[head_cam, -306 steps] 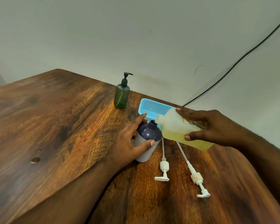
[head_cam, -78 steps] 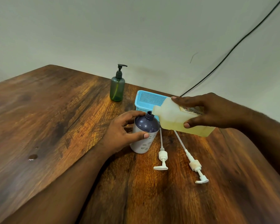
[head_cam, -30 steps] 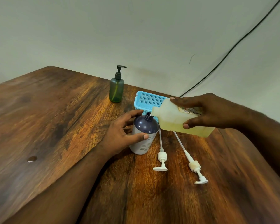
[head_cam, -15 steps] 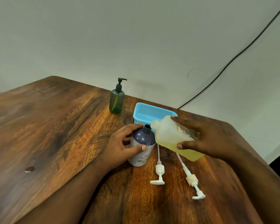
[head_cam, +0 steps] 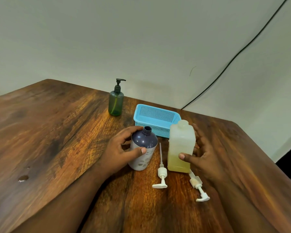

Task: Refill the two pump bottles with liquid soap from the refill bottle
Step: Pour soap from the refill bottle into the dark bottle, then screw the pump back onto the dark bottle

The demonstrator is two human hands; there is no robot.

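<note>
My left hand (head_cam: 118, 152) grips a dark purple bottle (head_cam: 144, 148) with a pale lower half; its neck is uncapped and it stands on the wooden table (head_cam: 57, 140). To its right the translucent refill bottle (head_cam: 181, 145) stands upright, yellow soap filling roughly its lower third. My right hand (head_cam: 200, 153) wraps around it from the right, thumb across the front. Two white pump heads lie flat in front: one pump (head_cam: 161, 174) between the bottles, the other pump (head_cam: 197, 185) partly under the refill bottle. A green pump bottle (head_cam: 116, 102) with a black pump stands at the back.
A light blue mesh basket (head_cam: 155, 120) sits just behind the two bottles. A black cable (head_cam: 242, 49) runs up the wall at right. A small wet spot (head_cam: 23, 178) marks the table at left. The table's right edge (head_cam: 265, 148) is close to my right arm.
The refill bottle was tilted with its mouth over the purple bottle's neck; it now stands upright on the table to the right. My left hand has kept its hold.
</note>
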